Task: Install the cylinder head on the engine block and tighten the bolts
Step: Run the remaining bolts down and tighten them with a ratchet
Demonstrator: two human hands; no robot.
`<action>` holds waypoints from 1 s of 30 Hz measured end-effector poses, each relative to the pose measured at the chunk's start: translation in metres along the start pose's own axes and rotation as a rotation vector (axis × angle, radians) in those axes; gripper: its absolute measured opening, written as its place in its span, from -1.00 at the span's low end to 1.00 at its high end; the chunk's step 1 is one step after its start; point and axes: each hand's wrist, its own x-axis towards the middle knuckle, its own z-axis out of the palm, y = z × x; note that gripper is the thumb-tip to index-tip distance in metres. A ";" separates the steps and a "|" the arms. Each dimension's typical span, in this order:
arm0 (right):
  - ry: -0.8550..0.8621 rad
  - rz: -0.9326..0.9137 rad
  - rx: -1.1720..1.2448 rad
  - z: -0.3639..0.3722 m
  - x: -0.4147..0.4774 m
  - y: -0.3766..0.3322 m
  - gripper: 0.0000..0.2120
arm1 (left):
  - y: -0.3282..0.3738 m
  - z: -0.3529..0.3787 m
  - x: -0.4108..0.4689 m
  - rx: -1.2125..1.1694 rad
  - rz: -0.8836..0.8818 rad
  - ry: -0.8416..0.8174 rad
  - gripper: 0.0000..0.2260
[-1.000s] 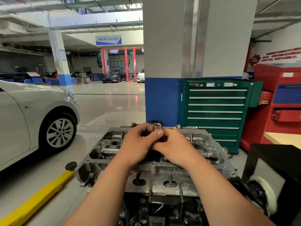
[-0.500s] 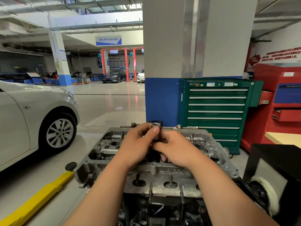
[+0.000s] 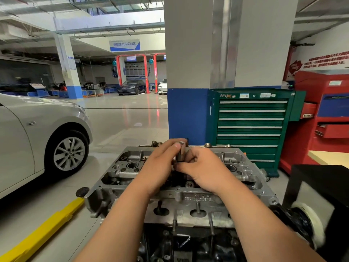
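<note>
on the cylinder head [image 3: 170, 197], cast lettering [image 3: 198, 199] (barely legible)

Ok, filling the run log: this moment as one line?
left hand: grips upright socket near top | right hand: pinches socket lower down | cylinder head: on engine block

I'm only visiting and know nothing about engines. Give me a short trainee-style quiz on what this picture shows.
1. True or false: the left hand and the right hand both grip the upright socket above the cylinder head.
2. What stands behind the cylinder head, to the right? A) a green tool cabinet B) a ladder C) a fridge
3. Fill in: the car on the left is ___ in colour.
Key: 1 true; 2 A; 3 silver.
</note>
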 end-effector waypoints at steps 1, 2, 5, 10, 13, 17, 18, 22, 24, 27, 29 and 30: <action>0.014 -0.007 -0.015 0.001 0.000 -0.001 -0.81 | -0.001 0.001 0.000 0.018 0.012 0.010 -0.84; 0.005 -0.017 -0.002 0.002 0.000 -0.002 -0.85 | -0.002 0.002 0.000 0.049 0.031 0.027 -0.82; -0.068 -0.020 0.000 0.001 -0.003 -0.005 -0.86 | -0.005 0.000 0.000 0.099 0.093 0.117 -0.83; -0.127 -0.046 -0.080 0.001 -0.001 -0.005 -0.90 | -0.002 -0.001 0.001 0.042 0.027 -0.015 -0.86; -0.105 -0.081 -0.082 0.005 -0.001 -0.008 -0.83 | -0.003 0.001 0.000 0.068 0.023 -0.024 -0.73; -0.106 -0.052 -0.056 0.003 -0.004 -0.007 -0.87 | -0.004 -0.001 -0.003 0.165 0.112 0.134 -0.90; -0.119 -0.042 -0.064 0.001 -0.005 -0.006 -0.89 | -0.004 -0.002 -0.003 0.182 0.116 0.133 -0.91; -0.087 -0.015 -0.055 0.000 -0.002 -0.002 -0.92 | -0.003 -0.002 -0.001 0.156 0.069 0.043 -0.86; -0.061 -0.037 -0.056 0.002 -0.001 -0.004 -0.90 | -0.003 0.000 -0.001 0.102 0.043 0.032 -0.86; -0.039 -0.048 -0.063 0.004 -0.001 -0.005 -0.90 | -0.004 0.000 0.000 0.127 0.053 0.069 -0.73; -0.061 -0.031 -0.062 0.002 -0.003 -0.005 -0.90 | -0.004 -0.001 -0.001 0.151 0.077 0.090 -0.82; -0.091 -0.028 -0.056 0.001 -0.004 -0.005 -0.91 | -0.005 -0.002 -0.001 0.150 0.086 0.089 -0.85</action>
